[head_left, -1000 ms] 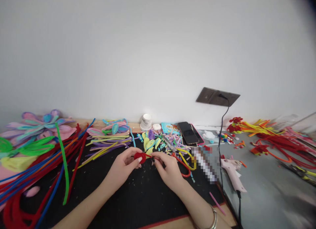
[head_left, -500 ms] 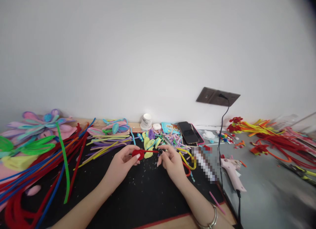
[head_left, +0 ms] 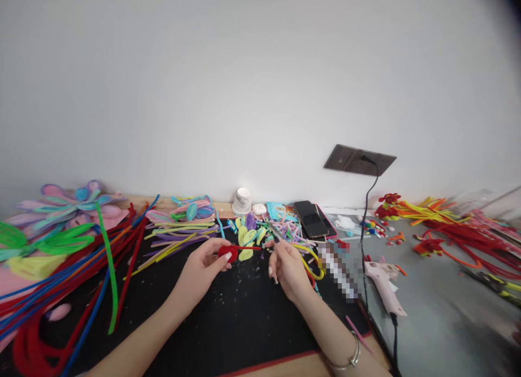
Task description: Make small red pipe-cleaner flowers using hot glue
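Between the thumb and fingers of my left hand (head_left: 207, 260) is a red fuzzy pipe cleaner (head_left: 228, 253), coiled into a small round shape. Its straight end points right, over yellow looped petals (head_left: 245, 238). My right hand (head_left: 288, 266) is curled just beyond that end, apart from it. It appears closed around a slim tool with a grey metal tip, likely scissors (head_left: 275, 235); the fingers hide most of it. Short pastel pipe cleaner pieces (head_left: 291, 230) lie in a pile behind this hand.
Long pipe cleaners (head_left: 101, 257) and pastel flowers (head_left: 77, 206) spread over the left. A phone (head_left: 311, 219) and a paper cup (head_left: 242, 200) stand near the wall. On the right lie a pink glue gun (head_left: 385, 287) with its cord and red pipe cleaners (head_left: 464, 236).
My right hand has drawn slightly right and turned, away from the red pipe cleaner's straight end, which now shows free. My left hand has stayed in place with the coil.
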Action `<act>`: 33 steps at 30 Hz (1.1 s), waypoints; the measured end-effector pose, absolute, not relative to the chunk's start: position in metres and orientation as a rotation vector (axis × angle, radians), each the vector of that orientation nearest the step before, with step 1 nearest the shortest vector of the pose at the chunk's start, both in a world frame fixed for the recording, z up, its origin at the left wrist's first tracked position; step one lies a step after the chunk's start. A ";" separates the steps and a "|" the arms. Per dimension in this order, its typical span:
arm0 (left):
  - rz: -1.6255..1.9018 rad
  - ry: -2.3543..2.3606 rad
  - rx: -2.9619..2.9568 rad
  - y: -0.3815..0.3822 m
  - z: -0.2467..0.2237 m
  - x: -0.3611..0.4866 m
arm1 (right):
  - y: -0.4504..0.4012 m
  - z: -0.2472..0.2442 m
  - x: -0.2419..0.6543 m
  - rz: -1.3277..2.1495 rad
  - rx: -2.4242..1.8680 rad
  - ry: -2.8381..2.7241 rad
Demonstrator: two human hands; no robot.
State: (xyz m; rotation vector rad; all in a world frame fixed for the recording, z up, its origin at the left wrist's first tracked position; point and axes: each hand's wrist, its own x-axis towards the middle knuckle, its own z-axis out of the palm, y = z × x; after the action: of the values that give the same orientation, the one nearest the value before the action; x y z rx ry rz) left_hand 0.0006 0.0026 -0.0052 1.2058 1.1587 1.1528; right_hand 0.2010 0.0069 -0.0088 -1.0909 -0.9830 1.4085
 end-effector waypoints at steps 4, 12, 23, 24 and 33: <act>1.173 1.167 1.187 0.003 -0.005 0.001 | 0.008 -0.008 0.204 1.456 -0.998 -0.927; 1.179 1.163 1.170 0.002 -0.004 0.001 | 0.005 -0.011 0.207 1.179 -0.988 -1.234; 1.206 1.146 1.108 0.001 -0.004 0.000 | -0.002 0.005 0.220 0.401 -1.440 -1.902; 1.209 1.142 1.103 0.001 -0.004 0.000 | -0.005 0.009 0.222 0.357 -1.494 -1.934; 1.209 1.107 1.106 0.003 -0.012 -0.002 | -0.054 0.040 0.322 -0.053 -2.161 -1.513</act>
State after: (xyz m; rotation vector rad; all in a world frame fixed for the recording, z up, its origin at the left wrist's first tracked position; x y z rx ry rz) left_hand -0.0022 0.0031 -0.0122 1.1055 1.1074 1.2089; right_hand 0.3224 -0.0540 0.0397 -2.1606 -1.5130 -0.0531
